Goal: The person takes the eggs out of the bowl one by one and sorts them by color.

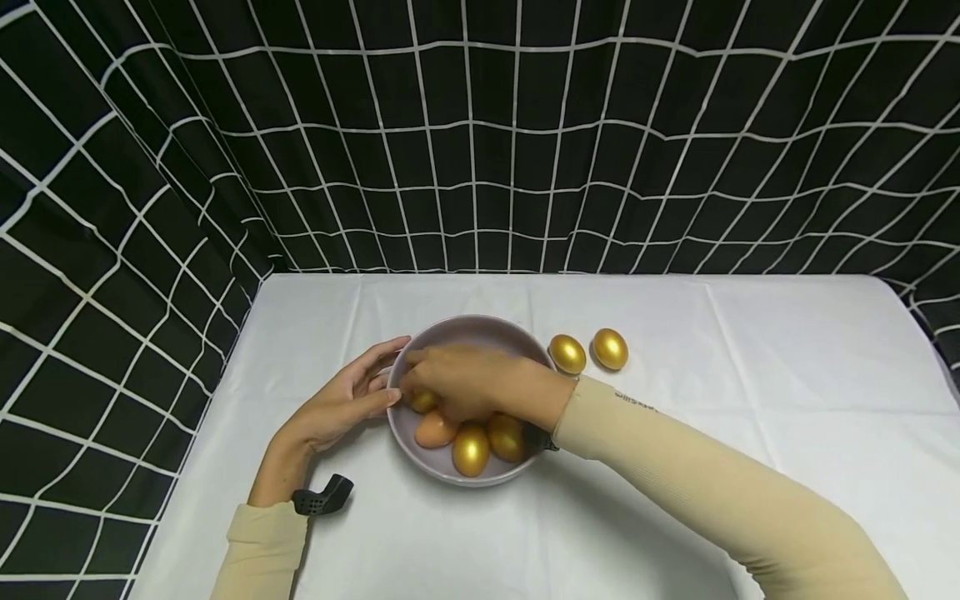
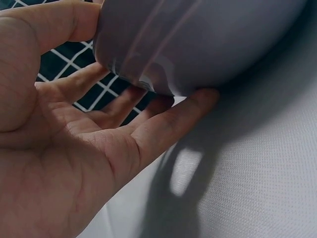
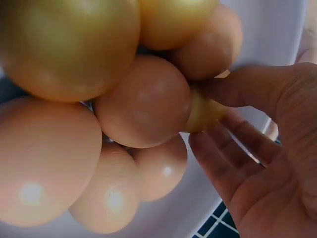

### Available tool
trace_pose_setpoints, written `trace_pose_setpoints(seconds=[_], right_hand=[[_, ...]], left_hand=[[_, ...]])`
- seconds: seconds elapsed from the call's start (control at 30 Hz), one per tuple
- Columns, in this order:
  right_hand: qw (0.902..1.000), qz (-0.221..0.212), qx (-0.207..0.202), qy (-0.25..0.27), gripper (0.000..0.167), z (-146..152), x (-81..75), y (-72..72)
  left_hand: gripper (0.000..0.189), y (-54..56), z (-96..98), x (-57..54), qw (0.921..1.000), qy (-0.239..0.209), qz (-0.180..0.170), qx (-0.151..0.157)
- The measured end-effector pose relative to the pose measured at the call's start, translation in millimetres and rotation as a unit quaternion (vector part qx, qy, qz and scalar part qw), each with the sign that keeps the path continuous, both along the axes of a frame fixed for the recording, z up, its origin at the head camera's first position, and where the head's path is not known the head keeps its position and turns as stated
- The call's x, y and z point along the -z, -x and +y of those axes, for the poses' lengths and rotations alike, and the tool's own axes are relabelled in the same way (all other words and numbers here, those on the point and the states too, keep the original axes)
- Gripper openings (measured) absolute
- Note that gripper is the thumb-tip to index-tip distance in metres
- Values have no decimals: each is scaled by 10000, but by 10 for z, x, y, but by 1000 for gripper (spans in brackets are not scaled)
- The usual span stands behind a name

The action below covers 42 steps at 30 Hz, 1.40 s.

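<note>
A mauve bowl (image 1: 480,481) stands on the white table with golden and brown eggs inside. At its left side my left hand (image 1: 341,404) grips it, thumb at the rim; the left wrist view has the fingers (image 2: 171,121) against the bowl's outer wall (image 2: 198,44). My right hand (image 1: 457,379) reaches down into the bowl. In the right wrist view its thumb and fingers pinch a golden egg (image 3: 200,111), partly hidden behind a brown egg (image 3: 146,101). Near that hand lie another brown egg (image 1: 435,429) and a golden egg (image 1: 471,450).
Two golden eggs, one nearer the bowl (image 1: 567,354) and one farther right (image 1: 611,348), lie on the white tablecloth (image 1: 750,467) past the right forearm. A black curtain with a white grid (image 1: 480,150) hangs behind and to the left of the table.
</note>
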State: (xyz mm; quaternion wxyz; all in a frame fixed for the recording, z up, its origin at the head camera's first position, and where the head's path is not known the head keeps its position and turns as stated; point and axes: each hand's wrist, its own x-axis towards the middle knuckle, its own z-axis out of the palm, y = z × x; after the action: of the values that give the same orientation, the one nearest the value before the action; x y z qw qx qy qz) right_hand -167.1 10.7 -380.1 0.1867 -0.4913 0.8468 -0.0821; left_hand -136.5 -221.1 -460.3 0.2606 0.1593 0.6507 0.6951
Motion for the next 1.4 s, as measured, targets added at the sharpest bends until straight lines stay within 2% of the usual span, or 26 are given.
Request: trace_pose_setpoints(seconds=[0.17, 0.33, 0.47, 0.57, 0.73, 0.9, 1.0, 1.17, 1.33, 1.4], right_hand=[[9998, 49, 52, -198, 18, -24, -11, -5], [9993, -53, 229, -285, 42, -31, -16, 7], [9989, -79, 314, -348, 54, 12, 9, 17], [9988, -53, 369, -302, 52, 62, 23, 26], [9973, -201, 686, 156, 48, 170, -14, 47], [9885, -491, 885, 1126, 49, 373, -68, 56], [9734, -763, 1124, 1846, 47, 537, -70, 12], [9288, -1363, 1770, 2956, 48, 793, -34, -111], [8884, -1655, 2398, 3548, 48, 1014, -6, -245], [8774, -1641, 2618, 3670, 48, 1087, -3, -287]], left_hand=[[74, 1, -18, -4, 10000, 11, 52, -14], [75, -1, -13, 0, 10000, -4, 67, -17], [76, -2, 22, -5, 10000, 28, 49, -2], [76, 1, 36, -13, 10000, 51, 64, 6], [76, -8, 30, -26, 10000, 49, 49, -31], [76, -23, 23, -20, 9999, 12, 80, -86], [76, -33, 24, -35, 9999, 17, 59, -83], [76, -29, 17, -51, 9999, 64, 55, -121], [75, -21, 17, -29, 9999, 60, 67, -143], [76, -25, 12, -21, 9999, 53, 49, -125]])
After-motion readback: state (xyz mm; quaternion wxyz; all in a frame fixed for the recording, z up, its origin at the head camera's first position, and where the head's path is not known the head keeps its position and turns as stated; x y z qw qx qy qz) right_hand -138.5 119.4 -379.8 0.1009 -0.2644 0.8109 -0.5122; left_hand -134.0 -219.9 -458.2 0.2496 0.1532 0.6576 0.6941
